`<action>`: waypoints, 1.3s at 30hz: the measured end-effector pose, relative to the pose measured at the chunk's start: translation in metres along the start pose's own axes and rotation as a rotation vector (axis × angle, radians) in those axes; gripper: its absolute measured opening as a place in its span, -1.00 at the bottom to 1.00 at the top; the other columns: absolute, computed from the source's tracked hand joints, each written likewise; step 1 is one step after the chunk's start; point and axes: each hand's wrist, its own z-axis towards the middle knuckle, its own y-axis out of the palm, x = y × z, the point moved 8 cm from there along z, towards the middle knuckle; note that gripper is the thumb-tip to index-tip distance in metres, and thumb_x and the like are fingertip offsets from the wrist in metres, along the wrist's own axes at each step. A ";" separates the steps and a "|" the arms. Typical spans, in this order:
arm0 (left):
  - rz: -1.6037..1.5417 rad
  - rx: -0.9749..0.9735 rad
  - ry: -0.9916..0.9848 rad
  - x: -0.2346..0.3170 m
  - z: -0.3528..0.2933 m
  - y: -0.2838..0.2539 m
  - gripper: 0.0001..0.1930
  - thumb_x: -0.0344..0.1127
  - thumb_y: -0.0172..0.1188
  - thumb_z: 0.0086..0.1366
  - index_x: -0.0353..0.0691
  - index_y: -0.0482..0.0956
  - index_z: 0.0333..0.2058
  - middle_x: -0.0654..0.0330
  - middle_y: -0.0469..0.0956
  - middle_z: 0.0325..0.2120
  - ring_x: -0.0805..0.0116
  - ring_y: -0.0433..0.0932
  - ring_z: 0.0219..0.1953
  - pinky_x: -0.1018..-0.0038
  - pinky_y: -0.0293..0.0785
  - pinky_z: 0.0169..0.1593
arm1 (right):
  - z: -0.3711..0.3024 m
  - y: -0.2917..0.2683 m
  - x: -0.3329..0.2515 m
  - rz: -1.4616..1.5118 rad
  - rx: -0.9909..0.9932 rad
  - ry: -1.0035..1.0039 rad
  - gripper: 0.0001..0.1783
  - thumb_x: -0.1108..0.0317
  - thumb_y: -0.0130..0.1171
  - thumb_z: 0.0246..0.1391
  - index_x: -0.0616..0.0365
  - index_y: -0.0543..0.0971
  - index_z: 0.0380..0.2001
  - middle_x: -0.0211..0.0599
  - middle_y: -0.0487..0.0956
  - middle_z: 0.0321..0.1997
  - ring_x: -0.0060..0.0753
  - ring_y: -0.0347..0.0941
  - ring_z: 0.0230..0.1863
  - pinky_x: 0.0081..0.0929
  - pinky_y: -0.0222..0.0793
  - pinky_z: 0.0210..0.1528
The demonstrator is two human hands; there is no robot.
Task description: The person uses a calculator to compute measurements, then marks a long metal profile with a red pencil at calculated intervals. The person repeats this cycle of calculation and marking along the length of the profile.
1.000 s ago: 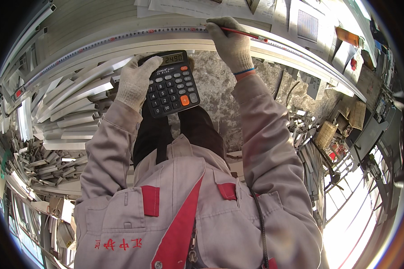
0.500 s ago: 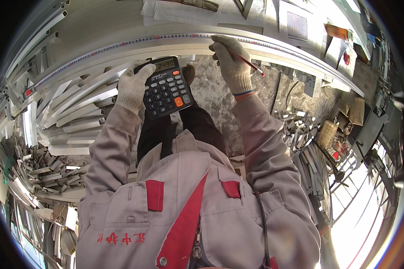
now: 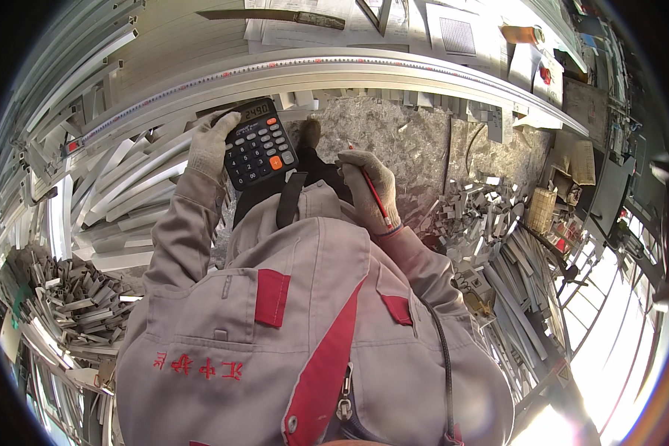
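My left hand (image 3: 211,143), in a pale knit glove, grips a black calculator (image 3: 259,149) by its left edge, thumb near the display, which shows digits. The keys are grey, with two orange ones. My right hand (image 3: 370,186), gloved likewise, is closed round a red pencil (image 3: 375,195) that slants across the back of the hand; it hovers low, right of the calculator and near my body. Beyond both hands a measuring tape (image 3: 275,65) lies stretched along a long pale metal profile (image 3: 320,78).
A long knife (image 3: 275,16) lies on paper sheets (image 3: 394,30) at the far side, with an orange cylinder (image 3: 522,35) to the right. Metal bars (image 3: 126,186) are piled at left, short offcuts (image 3: 78,297) below them. More scrap (image 3: 476,215) and strips (image 3: 516,279) lie at right.
My right hand has come away from the measuring tape and down toward my body, still with the pencil. The calculator has shifted slightly left with my left hand.
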 end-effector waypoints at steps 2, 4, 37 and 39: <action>-0.046 -0.011 -0.006 0.012 -0.008 0.006 -0.74 -0.24 0.45 0.42 -0.24 0.76 -0.02 0.21 0.78 -0.19 0.48 0.74 -0.28 0.53 0.71 -0.23 | -0.010 0.000 -0.015 -0.011 0.002 -0.040 -0.77 0.55 0.21 0.41 0.23 0.73 0.05 -0.14 0.80 -0.08 -0.44 0.74 -0.09 -0.44 0.64 0.04; -0.061 -0.052 -0.010 0.023 -0.015 0.013 -0.75 -0.26 0.43 0.44 -0.27 0.76 -0.02 0.21 0.78 -0.21 0.48 0.74 -0.29 0.53 0.73 -0.23 | -0.015 -0.003 -0.027 0.056 -0.009 -0.024 -0.78 0.54 0.20 0.43 0.22 0.72 0.05 -0.18 0.79 -0.14 -0.47 0.73 -0.14 -0.45 0.64 -0.02; -0.017 0.168 0.340 0.124 -0.115 0.244 -0.76 -0.27 0.40 0.44 -0.38 0.77 -0.13 0.20 0.77 -0.31 0.52 0.71 -0.39 0.58 0.68 -0.30 | 0.073 -0.135 -0.136 -0.271 -0.304 -1.071 -0.59 0.63 0.38 -0.11 -0.09 0.62 -0.20 -0.38 0.73 -0.03 0.00 0.61 0.22 0.00 0.58 0.17; -0.068 0.156 0.308 0.121 -0.116 0.248 -0.77 -0.29 0.40 0.44 -0.38 0.77 -0.13 0.19 0.77 -0.32 0.51 0.72 -0.39 0.57 0.69 -0.30 | 0.071 -0.137 -0.138 -0.306 -0.296 -1.078 -0.60 0.61 0.39 -0.10 -0.10 0.62 -0.20 -0.39 0.73 -0.04 -0.02 0.60 0.24 -0.01 0.57 0.17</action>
